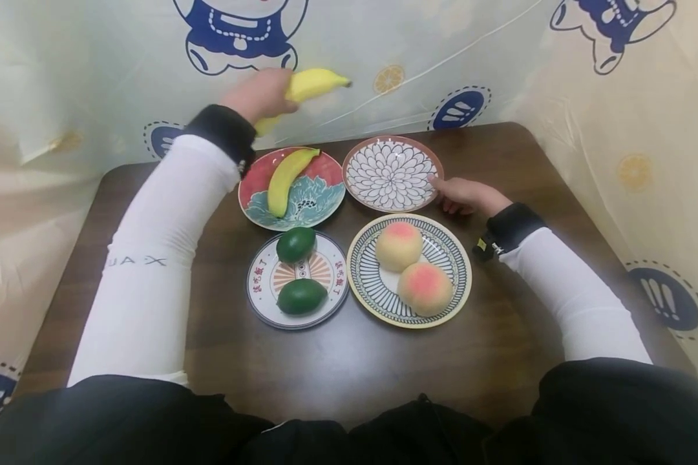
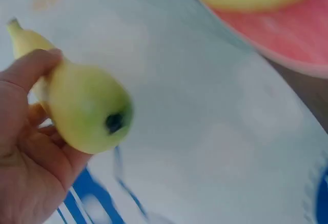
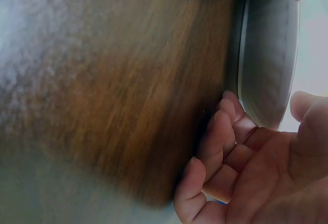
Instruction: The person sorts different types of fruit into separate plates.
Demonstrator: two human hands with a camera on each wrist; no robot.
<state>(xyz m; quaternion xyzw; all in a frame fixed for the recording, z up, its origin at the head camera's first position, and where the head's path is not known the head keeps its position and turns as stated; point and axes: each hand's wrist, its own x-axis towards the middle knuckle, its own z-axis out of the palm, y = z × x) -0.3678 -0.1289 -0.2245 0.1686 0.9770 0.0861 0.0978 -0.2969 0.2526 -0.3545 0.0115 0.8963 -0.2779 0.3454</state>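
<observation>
Above the back of the table, my left hand [image 1: 262,95] grips a yellow banana [image 1: 316,84] round its middle. In the left wrist view the dark-tipped end of that banana [image 2: 95,108] points toward the camera. My right hand [image 1: 470,196] is at the right rim of a white petal-patterned plate [image 1: 391,173] with a brown edge. Its thumb lies over the rim, and in the right wrist view the curled fingers [image 3: 218,137] reach under the plate's side. Another banana [image 1: 287,181] lies on the red and teal flowered plate [image 1: 256,171], below the left hand.
Two green, avocado-like fruits [image 1: 301,297] lie on a white plate [image 1: 262,305] with red lettering at front left. Two peaches [image 1: 424,289] sit on a striped, yellow-rimmed plate [image 1: 363,284] at front right. A patterned sheet [image 1: 349,39] hangs behind the brown table [image 1: 337,374].
</observation>
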